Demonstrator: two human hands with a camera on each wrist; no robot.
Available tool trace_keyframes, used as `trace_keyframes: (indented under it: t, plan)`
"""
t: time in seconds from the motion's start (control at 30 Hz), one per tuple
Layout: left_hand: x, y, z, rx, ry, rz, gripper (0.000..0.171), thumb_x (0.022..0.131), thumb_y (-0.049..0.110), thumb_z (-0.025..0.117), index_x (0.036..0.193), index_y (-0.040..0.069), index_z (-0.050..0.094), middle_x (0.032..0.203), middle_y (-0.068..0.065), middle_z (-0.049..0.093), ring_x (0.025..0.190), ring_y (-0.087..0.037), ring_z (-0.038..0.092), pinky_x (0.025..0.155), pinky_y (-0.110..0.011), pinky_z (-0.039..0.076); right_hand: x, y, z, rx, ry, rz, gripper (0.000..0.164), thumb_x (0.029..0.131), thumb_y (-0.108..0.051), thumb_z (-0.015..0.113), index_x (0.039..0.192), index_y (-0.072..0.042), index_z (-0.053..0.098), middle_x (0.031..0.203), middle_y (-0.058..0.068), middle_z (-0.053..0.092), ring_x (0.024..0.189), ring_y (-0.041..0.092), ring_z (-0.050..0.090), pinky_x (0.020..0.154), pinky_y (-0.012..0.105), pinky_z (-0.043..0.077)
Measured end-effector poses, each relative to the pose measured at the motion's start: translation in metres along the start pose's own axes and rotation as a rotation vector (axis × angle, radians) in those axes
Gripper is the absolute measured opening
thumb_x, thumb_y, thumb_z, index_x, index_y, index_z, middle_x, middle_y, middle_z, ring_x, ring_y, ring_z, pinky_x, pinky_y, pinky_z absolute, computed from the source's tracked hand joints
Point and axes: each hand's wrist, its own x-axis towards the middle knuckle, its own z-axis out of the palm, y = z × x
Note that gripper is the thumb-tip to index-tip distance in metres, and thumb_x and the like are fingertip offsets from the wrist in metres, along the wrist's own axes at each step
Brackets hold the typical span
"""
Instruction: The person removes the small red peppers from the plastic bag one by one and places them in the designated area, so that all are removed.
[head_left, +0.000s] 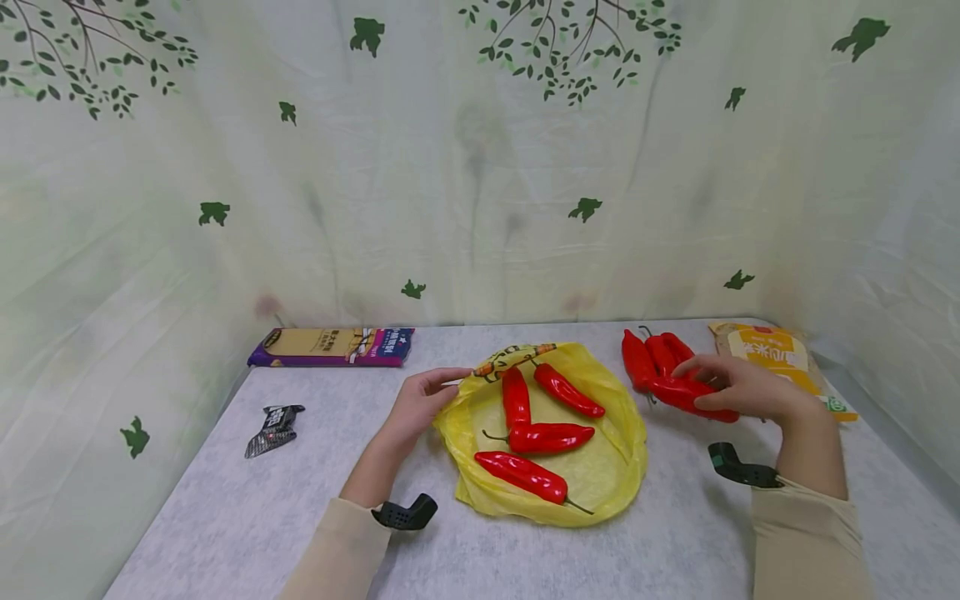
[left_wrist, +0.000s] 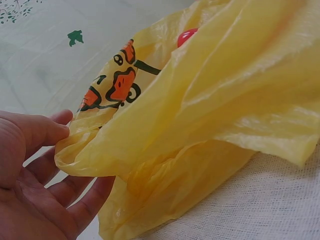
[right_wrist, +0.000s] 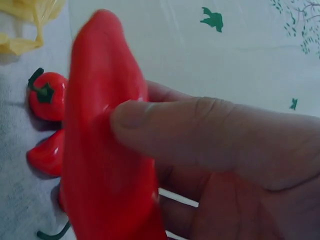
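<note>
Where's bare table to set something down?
Free: the near side of the yellow bag; the left patch between the black packet and the left hand.
Crowded: far right, where the right hand, its held pepper, the peppers behind and the orange packet bunch up.
</note>
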Motion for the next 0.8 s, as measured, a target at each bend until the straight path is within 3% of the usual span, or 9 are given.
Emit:
trace_keyframes:
  t: [0.5, 0.8]
  plan:
    - [0.000, 0.000, 0.001, 0.005, -0.002, 0.000, 0.030, 0.100, 0.013, 0.058, 0.126, 0.021, 0.069, 0.139, -0.002, 0.061, 0.122, -0.021, 0.059, 0.103, -0.034, 0.053, -0.001, 0.014, 0.000, -0.023, -0.072, -0.002, 0.052, 0.083, -0.018, 0.076, 0.132, -0.012, 0.060, 0.135, 0.025, 0.050, 0.120, 0.042, 0.043, 0.077, 0.038, 0.061]
    - [0.000, 0.000, 0.001, 0.002, -0.010, 0.004, 0.030, 0.100, 0.013, 0.057, 0.127, 0.020, 0.069, 0.140, -0.002, 0.061, 0.120, -0.020, 0.060, 0.101, -0.031, 0.054, 0.004, 0.012, 0.004, -0.043, -0.101, 0.040, 0.051, 0.081, -0.017, 0.078, 0.130, -0.012, 0.064, 0.129, 0.022, 0.058, 0.116, 0.036, 0.049, 0.078, 0.038, 0.061]
